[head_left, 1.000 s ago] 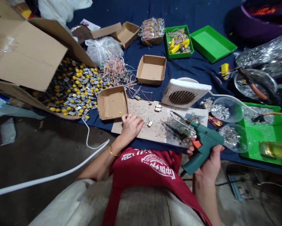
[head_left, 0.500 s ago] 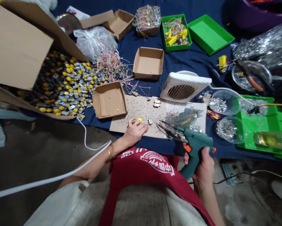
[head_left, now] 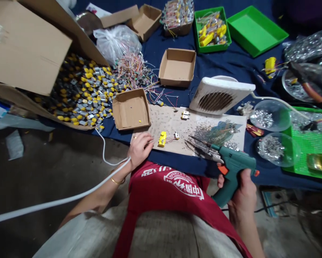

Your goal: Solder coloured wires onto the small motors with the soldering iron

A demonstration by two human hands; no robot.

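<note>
My right hand [head_left: 240, 191] is wrapped round the grip of a green soldering gun [head_left: 230, 168], its metal tip pointing left over a cardboard work sheet [head_left: 174, 125]. My left hand [head_left: 139, 147] rests at the sheet's near left edge, fingers loosely curled, holding nothing that I can see. A small yellow motor part [head_left: 162, 138] lies on the sheet just right of that hand, joined by thin wires to a small metal motor [head_left: 176, 135]. Another small motor [head_left: 185, 115] lies farther back on the sheet.
A big tipped carton [head_left: 29, 46] spills yellow-capped motors [head_left: 88, 89] at left. Small open cardboard boxes [head_left: 131, 113], a wire heap [head_left: 134, 71], green trays [head_left: 254, 30], a white fan [head_left: 220, 96], clear bowls of metal bits [head_left: 270, 116] and a white cable [head_left: 69, 197] surround the sheet.
My left hand has drawn back from the middle of the sheet to its near edge, leaving the yellow part lying there. The soldering gun has come lower and nearer to me.
</note>
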